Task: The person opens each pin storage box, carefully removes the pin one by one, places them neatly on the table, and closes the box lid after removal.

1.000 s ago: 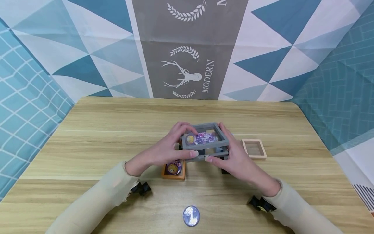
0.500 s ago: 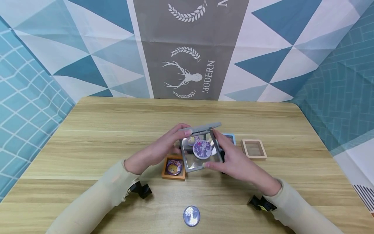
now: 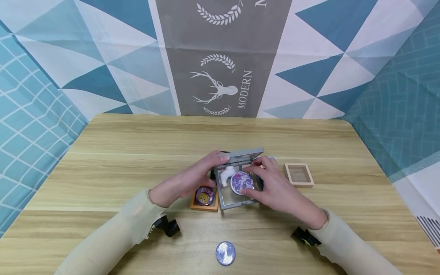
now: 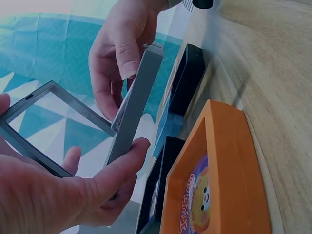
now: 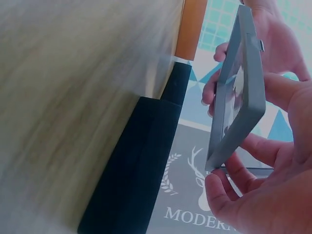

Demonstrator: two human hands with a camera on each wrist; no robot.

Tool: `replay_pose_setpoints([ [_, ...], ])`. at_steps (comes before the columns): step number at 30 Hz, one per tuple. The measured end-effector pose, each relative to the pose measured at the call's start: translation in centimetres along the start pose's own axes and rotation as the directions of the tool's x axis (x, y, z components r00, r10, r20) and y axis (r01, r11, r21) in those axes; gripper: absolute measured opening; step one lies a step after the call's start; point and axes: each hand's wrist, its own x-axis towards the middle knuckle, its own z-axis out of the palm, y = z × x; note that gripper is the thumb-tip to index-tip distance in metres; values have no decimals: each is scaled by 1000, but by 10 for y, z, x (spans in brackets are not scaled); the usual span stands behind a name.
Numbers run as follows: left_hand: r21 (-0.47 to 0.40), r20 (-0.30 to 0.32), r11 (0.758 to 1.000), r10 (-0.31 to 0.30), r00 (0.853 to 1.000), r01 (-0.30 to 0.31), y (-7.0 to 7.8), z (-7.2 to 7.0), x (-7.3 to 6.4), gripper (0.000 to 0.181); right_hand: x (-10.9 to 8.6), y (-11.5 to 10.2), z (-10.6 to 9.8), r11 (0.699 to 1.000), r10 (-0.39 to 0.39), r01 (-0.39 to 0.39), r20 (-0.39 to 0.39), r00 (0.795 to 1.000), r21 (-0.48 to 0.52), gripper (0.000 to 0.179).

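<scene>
In the head view, the left hand [image 3: 194, 173] grips a grey display frame [image 3: 238, 206] by its hinge side, thumb on the raised lid [image 3: 240, 156]. The frame stands open like a book, with clear film in both halves. A round purple-and-white badge [image 3: 241, 182] lies against the lower film. The right hand [image 3: 275, 187] pinches that badge between thumb and fingers. From the left wrist, the grey frame [image 4: 135, 105] is seen edge-on, with the badge's rim [image 4: 119, 113] showing beside it. The right wrist view shows the right fingers close to the grey frame [image 5: 253, 83].
An orange frame [image 3: 204, 209] holding a bear badge [image 3: 204, 197] lies by the left hand. A beige frame [image 3: 301, 185] is to the right. One blue badge [image 3: 225, 254] lies near the front. Black frames [image 5: 131, 165] and a light blue frame [image 4: 168, 124] sit beneath the hands.
The grey frame has swung from nearly closed to wide open and come lower. The right hand has let go of its edge and taken hold of the purple-and-white badge; the left keeps its grip.
</scene>
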Motion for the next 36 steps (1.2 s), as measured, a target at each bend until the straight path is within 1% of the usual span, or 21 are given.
replay_pose_setpoints([
  [3, -11, 6, 1000, 2, 1000, -2, -1, 0, 1, 66, 0, 0, -1, 1000, -9, 9, -6, 1000, -14, 54],
  [7, -19, 20, 1000, -1, 1000, 2, -1, -2, 1, 65, 1, 1, -1, 1000, -11, 11, -27, 1000, 2, 47],
  [12, -20, 31, 1000, -6, 999, 7, -1, -5, 2, 61, 1, 5, -2, 997, -27, 32, -67, 997, 72, 26],
  [16, -12, 44, 1000, -4, 999, 5, -1, -8, 2, 64, 1, 6, -5, 989, -20, 27, -52, 998, 148, 14],
  [19, -4, 60, 1000, -2, 998, 2, -2, -10, 3, 67, 1, 7, -8, 982, -11, 16, -30, 999, 187, 12],
  [21, -5, 64, 1000, -7, 998, 7, -4, -11, 3, 66, 0, 6, -10, 980, -15, 19, -21, 1000, 196, 12],
  [26, -5, 42, 999, -40, 998, 40, -4, -12, 3, 59, 0, 7, -14, 982, -49, 49, -4, 999, 183, 14],
  [29, -4, 36, 999, -48, 998, 48, -4, -12, 2, 58, -1, 6, -16, 976, -89, 85, 12, 996, 198, 16],
  [31, -1, 34, 999, -48, 998, 49, -5, -13, 2, 58, -2, 4, -17, 971, -135, 121, 52, 990, 207, 17],
  [33, 8, 29, 999, -49, 998, 49, -5, -14, 2, 59, -4, 1, -16, 962, -193, 165, 116, 974, 216, 16],
  [34, 14, 26, 999, -51, 998, 51, -5, -14, 2, 59, -5, -2, -15, 959, -220, 183, 160, 962, 218, 16],
  [36, 33, 16, 998, -59, 998, 58, -5, -14, 1, 60, -8, -7, -12, 953, -264, 212, 250, 932, 217, 16],
])
